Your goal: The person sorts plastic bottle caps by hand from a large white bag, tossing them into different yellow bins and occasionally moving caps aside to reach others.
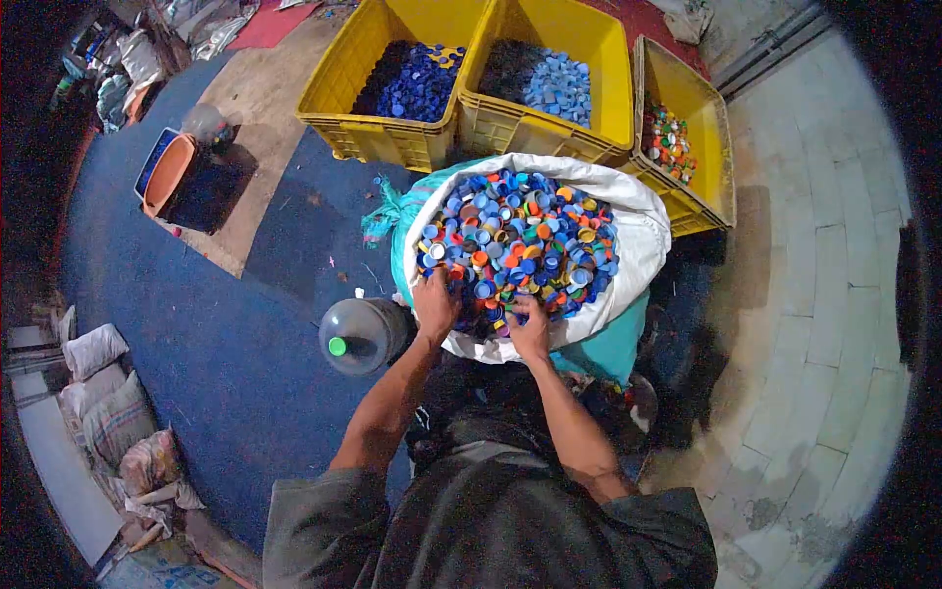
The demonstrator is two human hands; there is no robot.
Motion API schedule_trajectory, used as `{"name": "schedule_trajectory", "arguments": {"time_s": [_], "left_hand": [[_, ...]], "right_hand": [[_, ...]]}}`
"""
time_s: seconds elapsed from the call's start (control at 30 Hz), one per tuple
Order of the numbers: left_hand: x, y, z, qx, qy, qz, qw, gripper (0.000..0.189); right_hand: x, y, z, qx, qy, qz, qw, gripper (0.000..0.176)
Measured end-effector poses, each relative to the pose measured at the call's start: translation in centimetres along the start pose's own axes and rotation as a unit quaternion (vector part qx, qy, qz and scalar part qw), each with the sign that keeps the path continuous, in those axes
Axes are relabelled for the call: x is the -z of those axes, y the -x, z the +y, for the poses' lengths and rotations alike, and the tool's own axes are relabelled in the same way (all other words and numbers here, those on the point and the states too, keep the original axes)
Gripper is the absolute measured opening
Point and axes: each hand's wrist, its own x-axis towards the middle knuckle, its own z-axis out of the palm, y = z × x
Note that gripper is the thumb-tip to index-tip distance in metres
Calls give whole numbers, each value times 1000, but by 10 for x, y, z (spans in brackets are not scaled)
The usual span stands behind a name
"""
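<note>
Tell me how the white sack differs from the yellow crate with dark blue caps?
The white sack is soft and round; the yellow crate is stiff and boxy. The sack holds mixed-colour caps; the crate holds dark blue caps. The left hand and right hand touch the sack's caps, not the crate's. Both hold bottle caps.

Your shirt (510,520): dark grey-olive, loose, short-sleeved, creased across the front. The wide sleeve hems (314,486) end near your elbows. Forearms (388,402) uncovered below them. Your left hand (435,304) and right hand (531,332) are bare, the fingertips hidden.
</note>
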Motion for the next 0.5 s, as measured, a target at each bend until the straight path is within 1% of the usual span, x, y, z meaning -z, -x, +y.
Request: {"name": "schedule_trajectory", "arguments": {"time_s": [0.07, 0.1, 0.2, 0.3, 0.33, 0.37, 0.4, 0.43, 0.5], "left_hand": [[-11, -4, -8, 53, 22, -35, 998, 34], [-14, -4, -9, 81, 32, -53, 995, 34], [-19, 1, -15, 65, 93, 6, 994, 33], [-17, 10, -19, 43, 147, 21, 988, 25], [-16, 12, -20, 122, 242, -7, 962, 22], [-13, 16, -22, 198, 334, -36, 921, 18], [-8, 19, -21, 271, 420, -64, 864, 15], [-1, 22, -24, 287, 492, -69, 819, 14], [13, 29, -26, 343, 601, -58, 720, 15]], "right_hand": [[-4, 2, 11, 30, 14, 9, 999, 39], [-3, 3, 5, 21, 22, 4, 1000, 40], [-8, 2, 6, 49, 13, 7, 999, 39], [-16, -1, 3, 11, -10, -4, 1000, 34], [-19, -4, 2, 16, -7, -5, 1000, 33], [-23, -8, 2, 19, -3, -7, 1000, 31], [-26, -12, -2, 22, 1, -8, 1000, 29], [-29, -14, -9, 45, 12, 11, 999, 25], [-41, -22, -16, 66, -40, 24, 997, 25]]}}
